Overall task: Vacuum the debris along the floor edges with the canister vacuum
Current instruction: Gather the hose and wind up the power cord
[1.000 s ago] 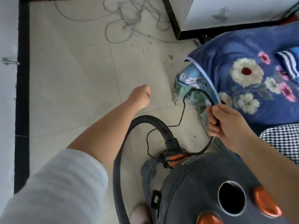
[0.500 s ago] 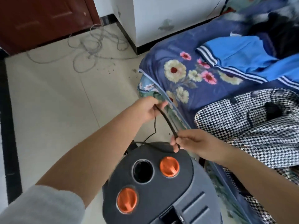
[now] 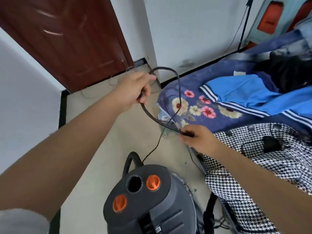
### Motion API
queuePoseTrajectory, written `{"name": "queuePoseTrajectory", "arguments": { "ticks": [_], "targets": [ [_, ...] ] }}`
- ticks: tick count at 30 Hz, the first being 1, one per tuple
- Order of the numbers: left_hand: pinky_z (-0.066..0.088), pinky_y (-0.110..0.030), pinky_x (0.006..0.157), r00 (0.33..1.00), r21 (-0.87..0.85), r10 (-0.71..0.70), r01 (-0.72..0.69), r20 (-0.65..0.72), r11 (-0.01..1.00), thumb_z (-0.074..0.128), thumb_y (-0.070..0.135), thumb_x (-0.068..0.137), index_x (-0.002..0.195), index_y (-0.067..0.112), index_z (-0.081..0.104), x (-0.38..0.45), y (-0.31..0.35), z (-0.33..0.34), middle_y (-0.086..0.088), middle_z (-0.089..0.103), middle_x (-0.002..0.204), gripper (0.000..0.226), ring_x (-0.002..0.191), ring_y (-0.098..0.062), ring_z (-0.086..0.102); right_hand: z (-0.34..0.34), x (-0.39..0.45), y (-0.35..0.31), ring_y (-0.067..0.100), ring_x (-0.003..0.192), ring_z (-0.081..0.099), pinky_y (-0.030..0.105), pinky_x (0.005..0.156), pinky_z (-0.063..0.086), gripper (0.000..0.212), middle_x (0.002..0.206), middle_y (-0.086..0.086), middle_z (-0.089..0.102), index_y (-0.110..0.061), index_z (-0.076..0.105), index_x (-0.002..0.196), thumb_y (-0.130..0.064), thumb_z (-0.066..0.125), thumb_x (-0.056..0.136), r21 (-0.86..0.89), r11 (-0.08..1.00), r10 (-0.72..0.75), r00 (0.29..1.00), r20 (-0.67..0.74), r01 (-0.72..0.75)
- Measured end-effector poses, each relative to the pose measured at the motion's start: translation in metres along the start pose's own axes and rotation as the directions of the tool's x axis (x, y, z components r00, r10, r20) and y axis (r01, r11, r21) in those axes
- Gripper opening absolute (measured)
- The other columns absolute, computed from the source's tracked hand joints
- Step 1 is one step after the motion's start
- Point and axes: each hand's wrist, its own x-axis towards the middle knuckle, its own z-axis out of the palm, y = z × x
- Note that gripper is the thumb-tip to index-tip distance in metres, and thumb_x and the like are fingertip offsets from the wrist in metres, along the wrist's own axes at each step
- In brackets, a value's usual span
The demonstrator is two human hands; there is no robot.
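The dark grey canister vacuum [image 3: 148, 200] with two orange knobs stands on the floor at the bottom centre, its black hose [image 3: 130, 159] curving out behind it. A black power cord [image 3: 152, 115] loops up from the vacuum. My left hand [image 3: 135, 90] grips the cord high above the floor, near the wall corner. My right hand [image 3: 197, 139] pinches the same cord lower down, at the bed's edge. Small specks of debris [image 3: 185, 162] lie on the tile beside the bed.
A bed with a blue floral quilt [image 3: 211, 105], a blue jacket [image 3: 253, 92] and a houndstooth garment [image 3: 253, 166] fills the right side. A dark red door [image 3: 67, 39] stands at the back left. Thin grey wire [image 3: 94, 93] lies on the floor near it.
My left hand has risen and moved away from the right, drawing the cord out into a longer loop. The view has tilted up toward the door and wall.
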Motion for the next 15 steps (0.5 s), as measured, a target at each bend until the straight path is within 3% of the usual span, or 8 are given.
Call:
{"name": "queuePoseTrajectory", "arguments": {
  "ticks": [1, 3, 6, 9, 10, 12, 14, 15],
  "targets": [
    [0.035, -0.013, 0.038, 1.000, 0.052, -0.016, 0.016, 0.004, 0.999, 0.028, 0.011, 0.102, 0.116, 0.014, 0.047, -0.007, -0.004, 0.000, 0.007, 0.047, 0.036, 0.024, 0.026, -0.005, 0.036, 0.004, -0.003, 0.003, 0.003, 0.048, 0.046, 0.015, 0.051, 0.033, 0.014, 0.057, -0.005, 0.041, -0.006, 0.052, 0.078, -0.011, 0.059, 0.089, -0.010, 1.000, 0.000, 1.000, -0.014, 0.000],
    [0.038, -0.019, 0.050, 0.993, 0.130, -0.103, 0.094, 0.062, 0.987, 0.028, 0.006, 0.100, 0.126, 0.018, 0.042, -0.025, -0.017, -0.004, 0.005, 0.054, 0.040, 0.031, 0.029, -0.006, 0.043, 0.014, -0.010, 0.011, 0.011, 0.065, 0.049, 0.014, 0.056, 0.035, 0.012, 0.068, -0.006, 0.045, -0.009, 0.055, 0.093, -0.006, 0.062, 0.084, -0.020, 1.000, 0.016, 0.994, -0.105, -0.018],
    [0.040, -0.028, 0.061, 0.952, 0.240, -0.240, 0.192, 0.190, 0.952, 0.030, 0.001, 0.098, 0.111, 0.009, 0.051, -0.061, -0.040, -0.012, 0.004, 0.058, 0.046, 0.026, 0.036, -0.005, 0.048, 0.030, -0.016, 0.026, 0.030, 0.114, 0.045, 0.022, 0.082, 0.036, 0.068, 0.119, 0.012, 0.045, -0.003, 0.038, 0.133, -0.001, 0.071, 0.074, 0.019, 0.999, 0.049, 0.987, -0.155, -0.047],
    [0.046, -0.023, 0.059, 0.905, 0.241, -0.279, 0.207, 0.320, 0.948, 0.030, -0.002, 0.097, 0.113, 0.003, 0.054, -0.101, -0.063, -0.013, 0.004, 0.052, 0.045, 0.029, 0.041, -0.005, 0.041, 0.055, -0.021, 0.034, 0.026, 0.141, 0.017, 0.032, 0.112, 0.022, 0.097, 0.152, 0.012, 0.010, -0.012, 0.012, 0.148, -0.010, 0.075, 0.074, -0.122, 0.992, 0.035, 0.997, 0.069, -0.027],
    [0.046, -0.020, 0.057, 0.880, 0.208, -0.294, 0.229, 0.373, 0.951, 0.029, -0.003, 0.097, 0.109, 0.006, 0.055, -0.113, -0.070, -0.012, 0.005, 0.049, 0.044, 0.031, 0.042, -0.006, 0.040, 0.066, -0.023, 0.036, 0.026, 0.142, 0.014, 0.033, 0.114, 0.019, 0.095, 0.155, 0.010, 0.008, -0.014, 0.012, 0.149, -0.013, 0.073, 0.077, -0.200, 0.979, -0.007, 0.990, 0.141, 0.036],
    [0.047, -0.017, 0.055, 0.848, 0.126, -0.310, 0.284, 0.431, 0.951, 0.028, -0.003, 0.097, 0.103, 0.011, 0.057, -0.134, -0.084, -0.008, 0.006, 0.045, 0.045, 0.032, 0.042, -0.006, 0.038, 0.086, -0.028, 0.045, 0.023, 0.138, 0.026, 0.030, 0.111, 0.019, 0.066, 0.149, 0.009, 0.030, -0.015, 0.032, 0.144, -0.013, 0.063, 0.085, -0.308, 0.936, -0.082, 0.956, 0.280, 0.170],
    [0.046, -0.018, 0.054, 0.870, -0.016, -0.303, 0.335, 0.388, 0.942, 0.029, -0.001, 0.096, 0.101, 0.010, 0.058, -0.151, -0.100, -0.006, 0.005, 0.042, 0.047, 0.031, 0.042, -0.008, 0.036, 0.104, -0.039, 0.050, 0.025, 0.111, 0.050, 0.033, 0.095, 0.035, 0.022, 0.113, 0.010, 0.061, -0.013, 0.061, 0.112, -0.014, 0.052, 0.092, -0.358, 0.913, -0.037, 0.912, 0.408, 0.197],
    [0.044, -0.019, 0.054, 0.888, -0.104, -0.295, 0.351, 0.354, 0.930, 0.031, 0.001, 0.094, 0.100, 0.009, 0.059, -0.158, -0.106, -0.005, 0.004, 0.041, 0.047, 0.029, 0.043, -0.010, 0.034, 0.109, -0.048, 0.055, 0.028, 0.096, 0.055, 0.034, 0.083, 0.039, 0.015, 0.097, 0.011, 0.063, -0.010, 0.061, 0.097, -0.017, 0.048, 0.095, -0.382, 0.902, -0.012, 0.895, 0.446, 0.202]
  ]
}}
